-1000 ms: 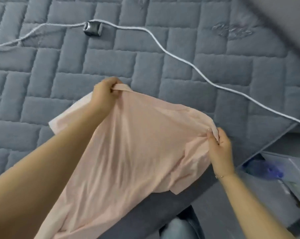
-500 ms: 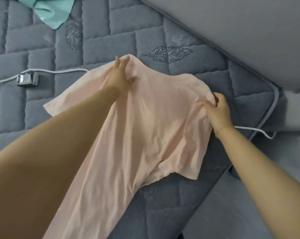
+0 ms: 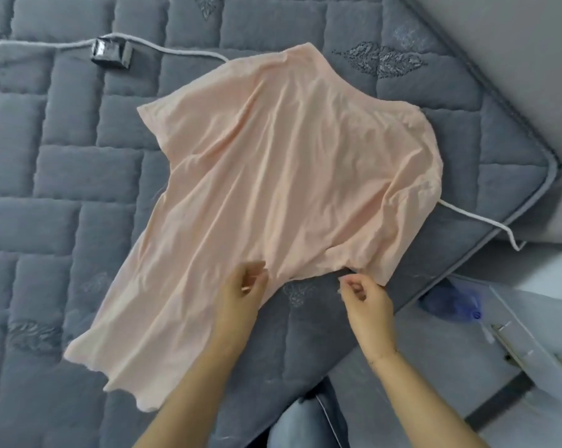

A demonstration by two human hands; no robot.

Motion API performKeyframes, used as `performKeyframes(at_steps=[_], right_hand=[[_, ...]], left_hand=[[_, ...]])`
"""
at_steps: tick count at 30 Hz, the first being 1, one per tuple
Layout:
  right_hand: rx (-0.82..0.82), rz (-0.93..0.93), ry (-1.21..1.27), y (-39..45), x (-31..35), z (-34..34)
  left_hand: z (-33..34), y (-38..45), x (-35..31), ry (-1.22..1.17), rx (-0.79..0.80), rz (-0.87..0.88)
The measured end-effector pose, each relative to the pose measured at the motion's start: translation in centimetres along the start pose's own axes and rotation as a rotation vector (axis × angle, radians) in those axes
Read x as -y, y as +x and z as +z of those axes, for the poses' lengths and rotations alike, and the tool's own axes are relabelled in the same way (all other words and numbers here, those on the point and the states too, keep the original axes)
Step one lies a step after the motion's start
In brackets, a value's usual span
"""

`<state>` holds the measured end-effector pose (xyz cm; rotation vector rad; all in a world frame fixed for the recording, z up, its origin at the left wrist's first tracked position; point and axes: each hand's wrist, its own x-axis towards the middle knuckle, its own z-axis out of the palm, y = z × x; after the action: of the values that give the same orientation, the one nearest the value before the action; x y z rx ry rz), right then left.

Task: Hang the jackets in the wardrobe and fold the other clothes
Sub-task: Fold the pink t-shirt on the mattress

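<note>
1. So the pink T-shirt [image 3: 283, 176] lies spread on the grey mattress [image 3: 63, 176], filling the middle of the frame, collar toward the top, hem toward the lower left, wrinkled and with no fold in it yet.
2. My left hand [image 3: 244, 294] is at the shirt's lower edge, fingers loosely curled, touching the cloth; I cannot tell whether it pinches it.
3. My right hand [image 3: 365, 297] hovers just beside the lower sleeve at centre right, fingers curled, holding nothing that I can see.
4. A white cord [image 3: 189, 53] with a small grey box [image 3: 111, 53] runs from the upper left and passes under the shirt.
5. I judge the folding barely begun: shirt laid out, all folds left. No jackets or wardrobe show, so I cannot say how that part stands.
</note>
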<state>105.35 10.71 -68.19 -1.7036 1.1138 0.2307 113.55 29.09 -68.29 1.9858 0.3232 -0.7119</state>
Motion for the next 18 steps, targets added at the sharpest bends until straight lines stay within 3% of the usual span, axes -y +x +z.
performKeyframes(at_steps=[3,6,11,14,18], right_hand=[[0.148,0.400,0.320,-0.8,-1.5,2.2],[0.168,0.421,0.543,-0.2,-1.6,4.0],[0.243,0.313,0.734,1.2,0.9,7.5],[-0.003,0.333,0.703,0.5,1.4,8.6],[-0.378,0.391,0.579,-1.4,-0.3,7.0]], left_hand=[[0.2,-4.9,5.0,-0.491,-0.010,-0.444],[0.6,-7.4,7.7,-0.956,-0.118,-0.697],[-2.2,-7.1,8.3,-1.341,-0.566,-0.555],[-4.8,-6.5,7.8,-1.398,-0.777,-0.558],[-8.1,-7.2,7.6,-1.389,-0.863,-0.486]])
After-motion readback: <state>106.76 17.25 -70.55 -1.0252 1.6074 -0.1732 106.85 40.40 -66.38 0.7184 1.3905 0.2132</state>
